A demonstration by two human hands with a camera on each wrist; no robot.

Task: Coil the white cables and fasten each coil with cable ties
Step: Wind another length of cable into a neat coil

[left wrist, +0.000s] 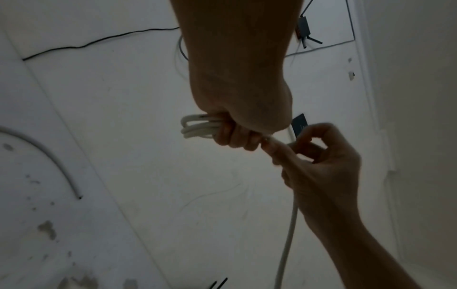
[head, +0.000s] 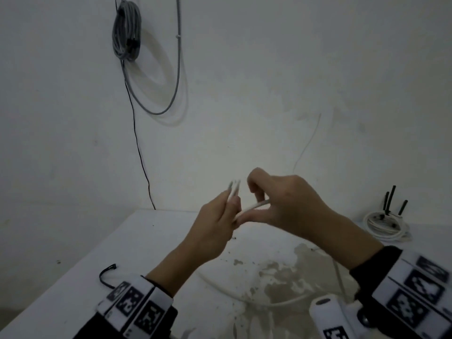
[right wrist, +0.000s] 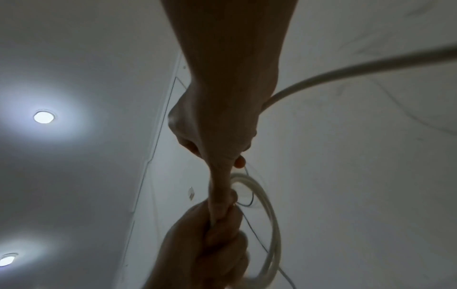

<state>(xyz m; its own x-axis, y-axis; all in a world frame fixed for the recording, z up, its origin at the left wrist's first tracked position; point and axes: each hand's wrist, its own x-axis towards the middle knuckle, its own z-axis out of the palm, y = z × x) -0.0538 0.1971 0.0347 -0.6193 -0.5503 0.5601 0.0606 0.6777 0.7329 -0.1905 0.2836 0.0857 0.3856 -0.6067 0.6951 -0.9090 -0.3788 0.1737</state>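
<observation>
The left hand (head: 215, 223) is raised above the middle of the desk (head: 102, 255), its fingers (left wrist: 232, 136) clenched around a small bundle of loops of the white cable (left wrist: 197, 127); only a few turns show, so this coil looks to be at an early stage. The right hand (head: 288, 204), just beside the left and touching it at the fingertips, pinches the next stretch of the same cable between thumb and fingers, apparently feeding another loop into the bundle. From there the loose length drops away behind the right forearm and trails in a wide curve over the stained near part of the desk, so much of it is left to wind. No cable tie is on this bundle yet. Near the far right edge of the desk lies a finished-looking white coil (head: 384, 226) with black cable ties (head: 391, 199) sticking up beside it; whether it is fastened cannot be told. A grey cable bundle (head: 127, 30) hangs on the wall.
</observation>
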